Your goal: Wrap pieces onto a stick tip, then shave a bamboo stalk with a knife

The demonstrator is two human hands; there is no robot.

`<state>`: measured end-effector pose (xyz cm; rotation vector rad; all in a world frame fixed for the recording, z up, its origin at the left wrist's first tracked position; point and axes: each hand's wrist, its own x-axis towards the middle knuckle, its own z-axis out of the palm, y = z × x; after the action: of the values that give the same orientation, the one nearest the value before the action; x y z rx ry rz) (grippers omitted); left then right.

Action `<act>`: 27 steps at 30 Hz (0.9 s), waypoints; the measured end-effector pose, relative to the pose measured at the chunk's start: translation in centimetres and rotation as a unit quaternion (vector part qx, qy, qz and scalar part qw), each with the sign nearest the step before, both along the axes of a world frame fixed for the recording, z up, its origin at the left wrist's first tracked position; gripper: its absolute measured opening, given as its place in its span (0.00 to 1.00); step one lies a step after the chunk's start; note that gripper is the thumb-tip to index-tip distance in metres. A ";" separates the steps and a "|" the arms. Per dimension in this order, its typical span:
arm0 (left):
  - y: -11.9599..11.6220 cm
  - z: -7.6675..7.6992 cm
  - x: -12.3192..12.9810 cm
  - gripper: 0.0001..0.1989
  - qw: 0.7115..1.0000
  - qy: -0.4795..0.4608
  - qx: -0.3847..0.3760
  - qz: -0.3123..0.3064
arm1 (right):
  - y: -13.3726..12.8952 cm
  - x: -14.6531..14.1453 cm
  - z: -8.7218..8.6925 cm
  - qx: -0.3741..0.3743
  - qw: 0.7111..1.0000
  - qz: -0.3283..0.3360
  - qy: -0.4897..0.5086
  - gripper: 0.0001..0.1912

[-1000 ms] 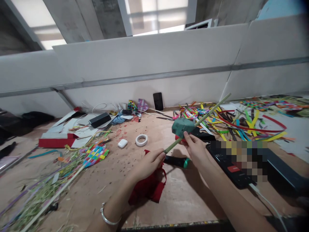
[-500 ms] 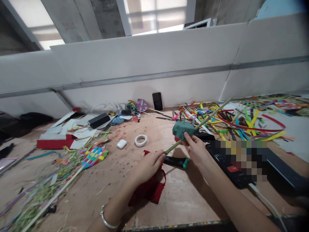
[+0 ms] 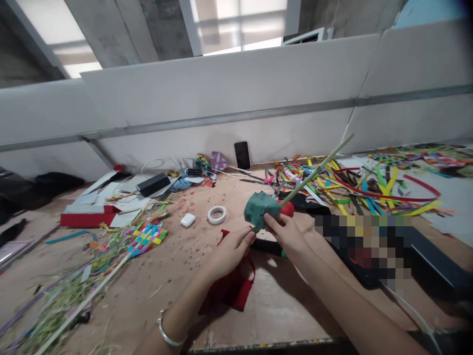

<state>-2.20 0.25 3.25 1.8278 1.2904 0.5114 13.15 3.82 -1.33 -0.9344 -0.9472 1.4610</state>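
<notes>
Green stick (image 3: 314, 172) held slanting above the middle of the desk (image 3: 288, 305), upper end toward the far right corner, lower end low between both hands. Green wad (image 3: 258, 209) sits on the stick near its lower end, a bit of red just beside it. Right hand (image 3: 290, 236) grips the wad, fingers (image 3: 273, 223) closed on its underside. Left hand (image 3: 231, 251) pinches the stick's lower tip, fingers narrow. Red cloth (image 3: 231, 291) lies on the desk under the left hand, a black-handled tool (image 3: 268, 246) beneath the right. Farther off, tape roll (image 3: 217, 214) and white earbud case (image 3: 187, 220) toward the far edge; coloured paper strips (image 3: 369, 185) heaped at the far right; woven paper mat (image 3: 148, 235) and dried grass (image 3: 66, 291) toward the left edge.
</notes>
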 end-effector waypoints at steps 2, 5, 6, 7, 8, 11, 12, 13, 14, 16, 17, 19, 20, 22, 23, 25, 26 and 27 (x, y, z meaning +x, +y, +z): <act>-0.1 0.1 0.1 0.18 1.000 -0.012 -0.010 0.002 | 0.6 0.6 0.1 -0.019 0.999 -0.031 0.033 0.18; -0.3 0.4 0.0 0.18 1.000 -0.004 -0.011 -0.001 | 1.7 2.0 0.5 -0.038 0.991 -0.081 0.101 0.19; -0.3 0.5 -0.1 0.19 1.000 -0.001 -0.014 -0.005 | 2.0 2.7 0.8 -0.038 0.987 -0.102 0.120 0.19; -0.4 0.6 -0.2 0.19 1.000 0.001 -0.020 -0.011 | 2.3 3.4 1.0 -0.037 0.982 -0.125 0.135 0.19; -0.4 0.6 -0.3 0.19 0.999 -0.002 -0.030 -0.016 | 2.6 4.3 1.3 -0.034 0.977 -0.149 0.147 0.19; -0.4 0.3 -0.6 0.20 0.994 -0.049 -0.096 -0.036 | 3.4 6.8 2.0 -0.032 0.958 -0.221 0.181 0.19; -0.3 0.1 -0.6 0.20 0.988 -0.073 -0.126 -0.044 | 3.6 7.6 2.1 -0.032 0.950 -0.241 0.195 0.19; -0.3 -0.1 -0.7 0.20 0.982 -0.099 -0.155 -0.050 | 3.8 8.2 2.2 -0.030 0.942 -0.260 0.209 0.19; -0.2 -0.4 -0.7 0.19 0.974 -0.126 -0.183 -0.056 | 3.9 8.7 2.3 -0.027 0.934 -0.277 0.222 0.19; -0.1 -0.8 -0.8 0.19 0.956 -0.178 -0.227 -0.058 | 4.0 9.3 2.3 -0.017 0.925 -0.298 0.234 0.19; -0.1 -0.9 -0.8 0.19 0.946 -0.202 -0.247 -0.052 | 4.1 9.3 2.3 -0.012 0.925 -0.299 0.233 0.18; -0.1 -0.9 -0.8 0.19 0.929 -0.235 -0.285 -0.031 | 4.0 9.2 2.3 0.001 0.930 -0.292 0.223 0.17; -0.2 -0.9 -0.8 0.19 0.921 -0.245 -0.302 -0.018 | 4.0 9.0 2.3 0.009 0.933 -0.287 0.219 0.17; -0.3 -0.6 -0.7 0.20 0.910 -0.256 -0.327 0.006 | 3.8 8.4 2.3 0.021 0.937 -0.278 0.213 0.17; -0.4 -0.4 -0.7 0.20 0.906 -0.260 -0.335 0.012 | 3.7 8.0 2.2 0.027 0.939 -0.271 0.211 0.18; -0.5 -0.2 -0.6 0.19 0.899 -0.274 -0.343 0.009 | 3.3 7.1 2.1 0.037 0.946 -0.248 0.204 0.18; -0.5 -0.1 -0.5 0.19 0.894 -0.283 -0.347 0.001 | 3.1 6.5 2.0 0.040 0.951 -0.235 0.199 0.18; -0.5 0.0 -0.5 0.19 0.889 -0.293 -0.352 -0.012 | 2.9 5.9 1.9 0.040 0.956 -0.219 0.191 0.18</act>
<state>-2.72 -0.25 3.23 0.9698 0.8637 0.4505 19.07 6.73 0.54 -0.7100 -0.4717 1.1545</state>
